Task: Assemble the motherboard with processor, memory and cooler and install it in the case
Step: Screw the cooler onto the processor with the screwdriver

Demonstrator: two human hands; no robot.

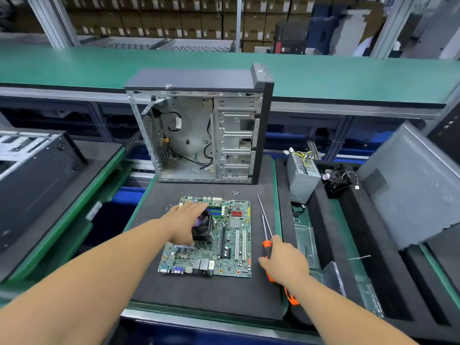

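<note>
Nearest in, at about five o'clock, the right hand (283,261) is curled over the orange handle of a screwdriver (267,247), whose thin shaft points away toward twelve o'clock along the right edge of the board; whether it is gripped or only being covered cannot be told for certain, though the fingers look wrapped round it. A second orange handle (291,298) is glimpsed beneath the wrist.

Just left of that, dead centre on the dark mat (199,297), the motherboard (234,247) is laid flat, its port edge toward the viewer, its long axis running six to twelve. The left hand (185,221) is spread over the cooler (202,230) at the board's ten o'clock, fingers fairly straight, thumb tucked against the near side. The left hand is judged the nearer to the work, already on it. Memory sticks (214,210) are seen seated just beyond the fingertips.

Further out at twelve o'clock, the case (199,125) stands upright, open side facing the board. Loose screws (235,193) are spotted between them. Installation is judged not yet begun: the board must be carried straight away from the body.
</note>
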